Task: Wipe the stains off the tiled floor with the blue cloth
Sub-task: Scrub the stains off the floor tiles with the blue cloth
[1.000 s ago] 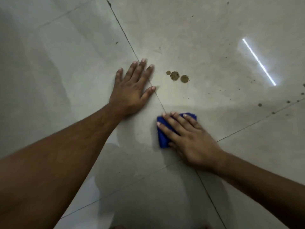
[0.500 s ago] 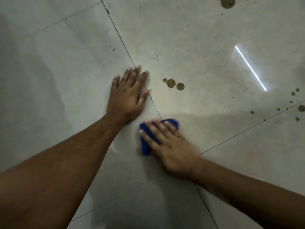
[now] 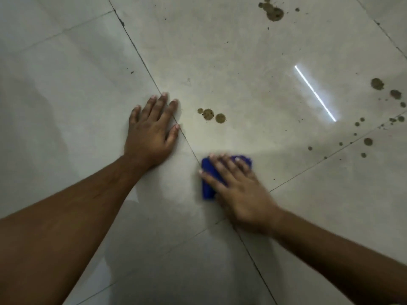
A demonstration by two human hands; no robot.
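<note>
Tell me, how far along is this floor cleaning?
Early to midway, I'd judge. The tile near the blue cloth looks spotless. The right hand presses the cloth flat on it; the left hand rests flat nearby. Unwiped: three brown stains just ahead, a large blot farther off, and scattered spots to the right.

I see dim, greenish light; a bright strip reflection (image 3: 315,93) glares on the glossy tiled floor (image 3: 242,62). My right hand (image 3: 240,190) is motion-blurred, shadows darken the near floor, and grout lines bow at the edges.
</note>
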